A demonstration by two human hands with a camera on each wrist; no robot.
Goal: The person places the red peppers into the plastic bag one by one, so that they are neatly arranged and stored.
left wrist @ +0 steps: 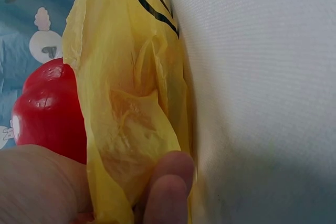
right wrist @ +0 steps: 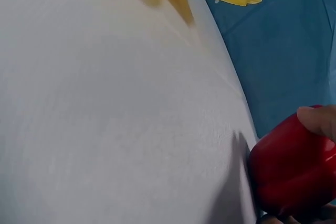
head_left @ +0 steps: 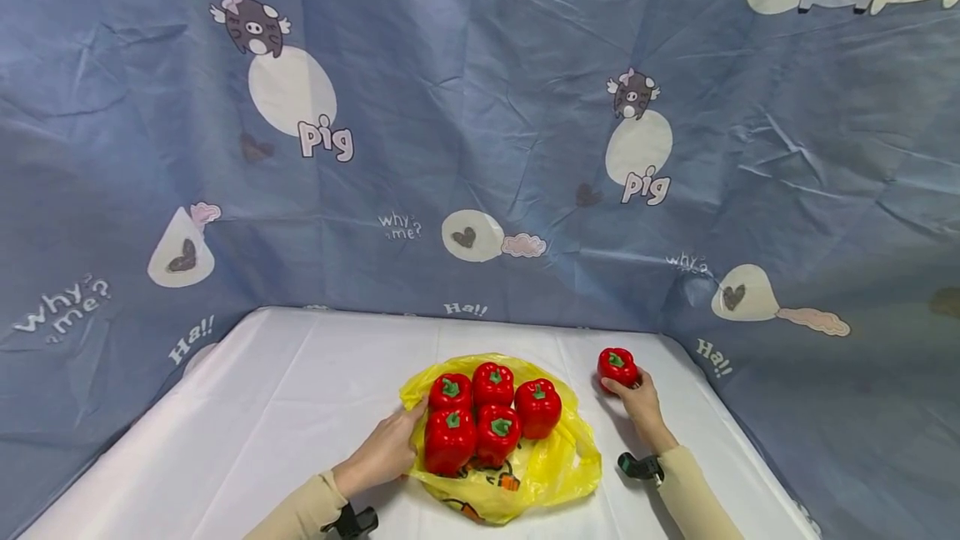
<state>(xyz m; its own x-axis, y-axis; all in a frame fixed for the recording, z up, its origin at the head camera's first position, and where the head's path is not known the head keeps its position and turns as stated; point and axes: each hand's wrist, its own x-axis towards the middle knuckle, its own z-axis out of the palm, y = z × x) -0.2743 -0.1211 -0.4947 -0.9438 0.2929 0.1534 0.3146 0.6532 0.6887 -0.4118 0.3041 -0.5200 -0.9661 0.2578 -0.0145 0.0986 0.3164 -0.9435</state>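
A yellow plastic bag [head_left: 551, 473] lies spread on the table with several red bell peppers [head_left: 450, 440] standing on it, green stems up. At its left edge my left hand [head_left: 382, 450] pinches the thin plastic between thumb and fingers. The left wrist view shows the bag's crumpled side [left wrist: 126, 93] in that grip, a red pepper [left wrist: 50, 111] just behind it. Off to the right, my right hand [head_left: 637, 407] holds a single red bell pepper [head_left: 617, 367], thumb on one side and fingers on the other. In the right wrist view this pepper [right wrist: 294, 166] is close over the tabletop.
The white-covered table [head_left: 300, 382] backs onto a blue cloth [head_left: 465, 148] printed with pigs and lettering, which hangs behind and at both sides. White tabletop separates the bag from the pepper on the right. A black wrist device [head_left: 640, 465] sits on the right wrist.
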